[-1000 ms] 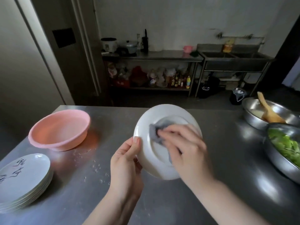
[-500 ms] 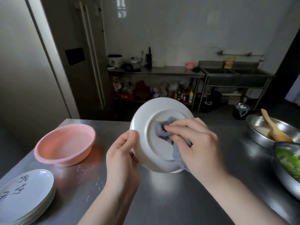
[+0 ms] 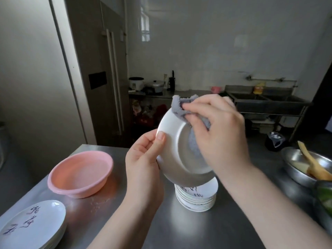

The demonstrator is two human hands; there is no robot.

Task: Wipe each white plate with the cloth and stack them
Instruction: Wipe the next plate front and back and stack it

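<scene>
I hold a white plate (image 3: pixel 177 155) tilted upright above the steel table, its underside toward me. My left hand (image 3: pixel 143 159) grips its left rim with the thumb on the underside. My right hand (image 3: pixel 221 133) holds a grey cloth (image 3: pixel 179 107) and presses it against the plate's upper rim and base. Below the held plate a stack of several white plates (image 3: pixel 196 199) with dark writing stands on the table. Another stack of white plates (image 3: pixel 30 225) with writing sits at the front left corner.
A pink plastic basin (image 3: pixel 80 174) stands left of centre on the steel table (image 3: pixel 197 230). Two metal bowls sit at the right edge, one with a wooden spatula (image 3: pixel 312 162), one with greens (image 3: pixel 325 198). A shelf and a sink stand across the room.
The plate has risen and tilted more upright. My right hand has slid the cloth from the plate's base up to its top rim. The view has lifted, revealing the stack beneath.
</scene>
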